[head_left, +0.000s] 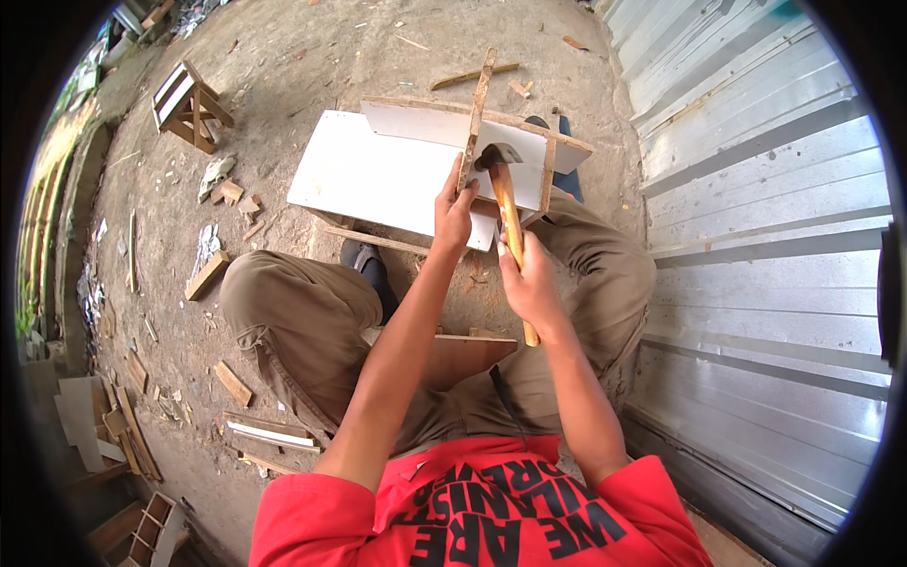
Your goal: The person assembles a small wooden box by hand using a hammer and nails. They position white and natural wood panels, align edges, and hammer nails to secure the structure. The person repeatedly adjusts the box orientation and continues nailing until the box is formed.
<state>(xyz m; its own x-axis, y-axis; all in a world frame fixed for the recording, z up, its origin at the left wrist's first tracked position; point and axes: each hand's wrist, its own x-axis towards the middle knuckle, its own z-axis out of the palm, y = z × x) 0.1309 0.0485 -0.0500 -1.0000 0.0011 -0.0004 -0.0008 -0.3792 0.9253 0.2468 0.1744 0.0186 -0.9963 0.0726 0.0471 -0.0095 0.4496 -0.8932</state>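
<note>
"What are the fingers doing?"

"The left hand (pixel 453 215) grips the near end of a narrow board (pixel 479 99) at twelve o'clock. The right hand (pixel 531 282) is closed round the wooden handle of a hammer (pixel 508 203), its head just beside the board."

"And around them?"

"A white-faced panel (pixel 368 161) at eleven. Then rough, dusty ground (pixel 340 57), wood scraps (pixel 206 276) at nine, a small stool (pixel 194 109) at ten, a ribbed metal wall (pixel 756 189) at three."

"Any writing?"

"Bold black lettering across the red shirt (pixel 378 550) at six."
</note>
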